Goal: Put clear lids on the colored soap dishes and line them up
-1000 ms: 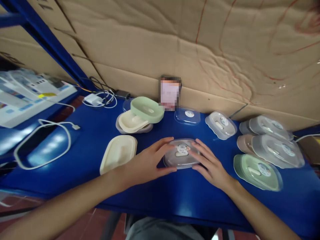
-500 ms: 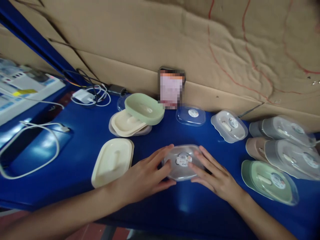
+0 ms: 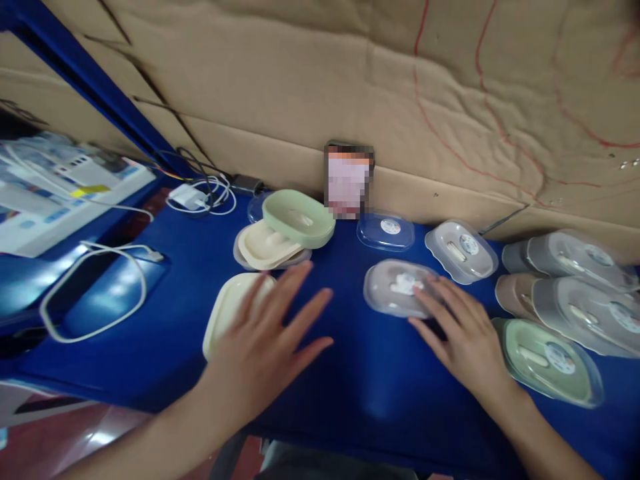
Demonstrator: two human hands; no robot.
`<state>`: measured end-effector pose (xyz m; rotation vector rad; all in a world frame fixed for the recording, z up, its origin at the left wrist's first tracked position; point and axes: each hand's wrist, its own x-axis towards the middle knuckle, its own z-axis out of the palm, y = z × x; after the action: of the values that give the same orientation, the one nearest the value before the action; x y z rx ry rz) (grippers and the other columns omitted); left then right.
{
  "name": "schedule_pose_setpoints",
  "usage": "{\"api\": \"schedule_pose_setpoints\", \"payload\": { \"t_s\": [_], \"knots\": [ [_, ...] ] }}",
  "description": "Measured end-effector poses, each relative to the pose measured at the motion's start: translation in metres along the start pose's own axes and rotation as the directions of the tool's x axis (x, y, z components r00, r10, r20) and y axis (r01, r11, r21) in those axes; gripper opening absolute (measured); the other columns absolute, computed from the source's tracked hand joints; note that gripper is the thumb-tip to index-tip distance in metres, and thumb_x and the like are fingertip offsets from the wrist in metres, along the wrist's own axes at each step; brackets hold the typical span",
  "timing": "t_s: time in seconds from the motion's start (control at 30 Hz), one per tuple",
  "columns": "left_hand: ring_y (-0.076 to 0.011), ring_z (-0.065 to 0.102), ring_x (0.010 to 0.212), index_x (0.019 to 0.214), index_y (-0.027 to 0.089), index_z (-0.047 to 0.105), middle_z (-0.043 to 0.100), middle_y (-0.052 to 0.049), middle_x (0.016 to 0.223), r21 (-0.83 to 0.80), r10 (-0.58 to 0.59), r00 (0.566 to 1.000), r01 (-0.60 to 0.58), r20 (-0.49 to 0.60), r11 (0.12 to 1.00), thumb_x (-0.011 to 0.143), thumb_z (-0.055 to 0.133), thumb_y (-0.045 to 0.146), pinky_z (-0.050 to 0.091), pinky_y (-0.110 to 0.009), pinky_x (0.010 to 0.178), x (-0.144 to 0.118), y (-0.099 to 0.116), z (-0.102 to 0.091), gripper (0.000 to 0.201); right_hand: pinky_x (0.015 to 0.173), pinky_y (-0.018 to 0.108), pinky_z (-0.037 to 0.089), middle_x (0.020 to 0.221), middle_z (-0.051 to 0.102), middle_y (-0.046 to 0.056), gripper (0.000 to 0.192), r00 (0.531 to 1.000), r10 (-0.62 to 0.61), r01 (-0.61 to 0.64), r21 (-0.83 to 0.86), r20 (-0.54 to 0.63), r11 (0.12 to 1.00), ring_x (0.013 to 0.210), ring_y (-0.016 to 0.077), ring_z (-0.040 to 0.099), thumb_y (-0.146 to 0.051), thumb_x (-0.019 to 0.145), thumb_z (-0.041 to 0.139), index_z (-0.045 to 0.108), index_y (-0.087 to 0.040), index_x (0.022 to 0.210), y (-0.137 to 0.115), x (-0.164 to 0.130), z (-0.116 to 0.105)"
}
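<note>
A grey soap box with a clear lid lies on the blue table in the middle. My right hand rests flat beside it, fingertips touching its right edge. My left hand hovers with fingers spread, holding nothing, partly over a cream soap dish on the left. Behind that dish a green dish sits tilted on a stack of a cream dish and a grey one.
A clear lid and a lidded box lie near the cardboard wall. Several lidded boxes crowd the right side. White cables, a charger and printed cartons lie at left.
The lidded grey box has slid away and to the right with my right hand. My left hand has let go of it and moved left over the cream dish.
</note>
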<state>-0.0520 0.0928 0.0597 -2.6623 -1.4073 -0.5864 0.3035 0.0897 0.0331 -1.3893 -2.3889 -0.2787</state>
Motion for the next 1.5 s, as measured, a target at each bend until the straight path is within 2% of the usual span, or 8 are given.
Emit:
{"api": "schedule_pose_setpoints", "payload": {
  "t_s": [0.13,0.27,0.47,0.6,0.73,1.0,1.13,1.5],
  "knots": [
    [-0.0413,0.073,0.118,0.143,0.028,0.062,0.071,-0.017,0.138,0.149,-0.244,0.969,0.245,-0.027,0.958,0.103,0.059,0.051,0.055,-0.067,0.107,-0.052,-0.012,-0.019,0.046,0.113,0.067,0.050,0.152,0.062,0.020,0.060,0.974,0.215,-0.223,-0.158,-0.069,0.962,0.140,0.0438,0.060,-0.035,0.103,0.067,0.051,-0.021,0.158,0.012,0.000,-0.007],
    [-0.0315,0.070,0.129,0.138,0.027,0.064,0.072,-0.009,0.142,-0.084,0.095,0.986,-0.084,0.134,0.993,0.099,0.055,0.019,0.057,-0.052,0.110,-0.065,0.004,-0.002,0.041,0.119,0.068,0.044,0.163,0.051,0.019,0.068,0.978,0.178,-0.188,-0.080,-0.111,0.979,0.149,0.0434,0.051,-0.027,0.104,0.063,0.038,-0.024,0.168,-0.003,0.001,-0.008],
    [-0.0249,0.058,0.146,0.119,0.024,0.069,0.065,-0.008,0.151,-0.314,0.509,0.853,-0.455,0.113,0.833,0.094,0.059,0.013,0.029,-0.055,0.135,0.018,0.010,0.020,0.029,0.126,0.057,0.044,0.165,0.052,0.010,0.072,0.926,-0.333,0.267,0.316,0.178,0.911,0.153,0.0289,0.050,-0.042,0.107,0.059,0.029,-0.027,0.171,-0.042,-0.003,0.006],
    [-0.0300,0.061,0.141,0.132,0.024,0.068,0.069,-0.011,0.145,-0.070,0.185,0.979,-0.191,-0.083,0.979,0.102,0.056,0.019,0.036,-0.058,0.129,0.068,-0.045,0.020,0.033,0.126,0.056,0.045,0.162,0.056,0.010,0.061,0.935,-0.301,0.232,0.318,0.188,0.919,0.151,0.0274,0.052,-0.036,0.108,0.058,0.041,-0.025,0.165,-0.041,-0.003,0.014],
    [-0.0364,0.070,0.127,0.128,0.026,0.071,0.076,-0.011,0.131,0.077,0.025,0.987,-0.013,-0.157,0.997,0.103,0.062,0.028,0.033,-0.071,0.125,0.078,-0.080,0.026,0.027,0.121,0.054,0.051,0.160,0.058,0.010,0.056,0.942,-0.290,0.230,0.306,0.169,0.924,0.149,0.0283,0.055,-0.035,0.107,0.061,0.049,-0.025,0.160,-0.030,0.001,0.014],
    [-0.0199,0.075,0.097,0.124,0.019,0.071,0.081,-0.003,0.106,-0.008,0.399,0.879,-0.415,-0.263,0.910,0.106,0.064,0.024,0.059,-0.036,0.092,0.044,-0.005,0.010,0.020,0.112,0.051,0.059,0.169,0.044,0.017,0.099,0.985,-0.169,0.169,0.396,-0.034,0.903,0.153,0.0343,0.049,-0.046,0.096,0.077,0.018,-0.027,0.174,-0.027,-0.010,0.016],
    [-0.0169,0.072,0.101,0.121,0.018,0.074,0.079,-0.003,0.108,-0.132,0.480,0.843,-0.519,-0.245,0.844,0.106,0.063,0.024,0.060,-0.031,0.092,0.033,0.025,0.006,0.019,0.117,0.057,0.056,0.167,0.047,0.014,0.091,0.971,-0.177,0.231,0.426,-0.163,0.875,0.153,0.0366,0.049,-0.030,0.093,0.082,0.033,-0.031,0.170,-0.036,-0.011,0.011],
    [-0.0220,0.070,0.128,0.119,0.017,0.071,0.079,-0.007,0.118,-0.289,0.439,0.864,-0.497,-0.245,0.818,0.100,0.076,0.029,0.049,-0.044,0.123,0.042,-0.005,0.026,0.023,0.119,0.047,0.055,0.144,0.066,0.016,0.045,0.983,-0.172,0.184,0.412,-0.066,0.892,0.150,0.0311,0.054,-0.019,0.094,0.077,0.065,-0.015,0.137,-0.002,-0.008,-0.012]
  ]
}}
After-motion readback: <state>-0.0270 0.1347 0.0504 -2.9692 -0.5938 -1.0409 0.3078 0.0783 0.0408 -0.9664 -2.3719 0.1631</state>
